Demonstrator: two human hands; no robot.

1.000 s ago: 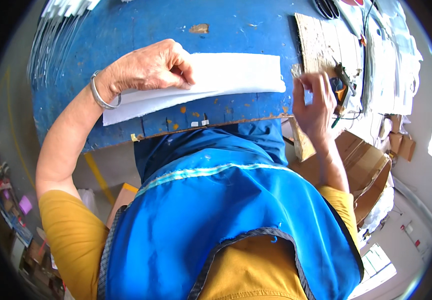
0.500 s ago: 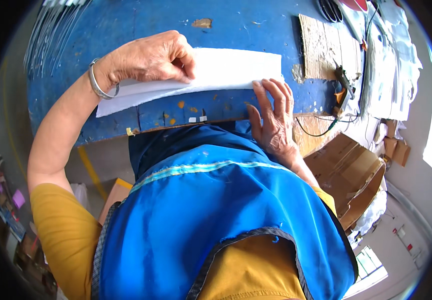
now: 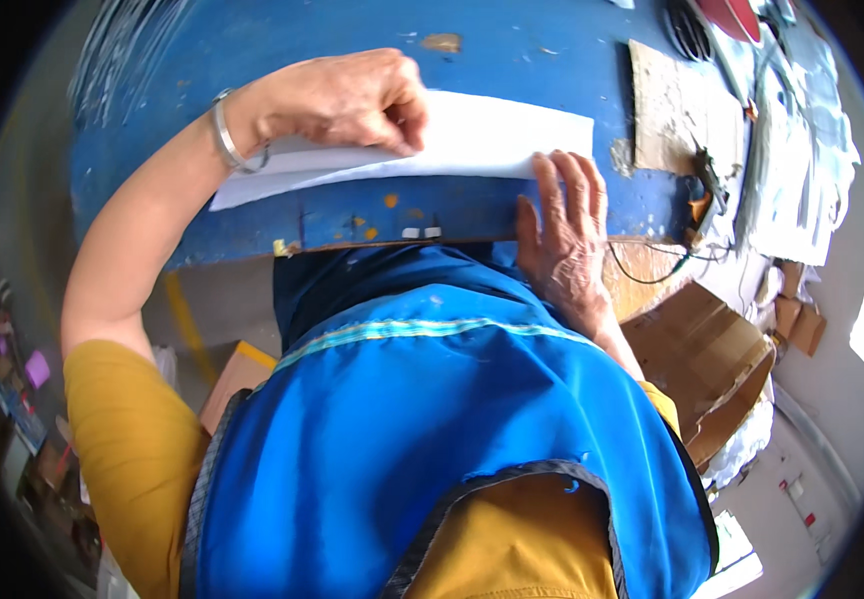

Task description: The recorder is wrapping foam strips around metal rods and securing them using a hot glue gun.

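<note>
right hand [image 3: 564,225] crept up, flat on paper [image 3: 472,140] | left hand [image 3: 347,100] curled, pressing it

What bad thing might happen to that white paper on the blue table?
The long white sheet of paper juts past the worn blue table's front edge at its left end, so it might bend or slip there. Only the right hand's fingertips touch its corner, while the left hand presses on top; it might crease unevenly.
</note>
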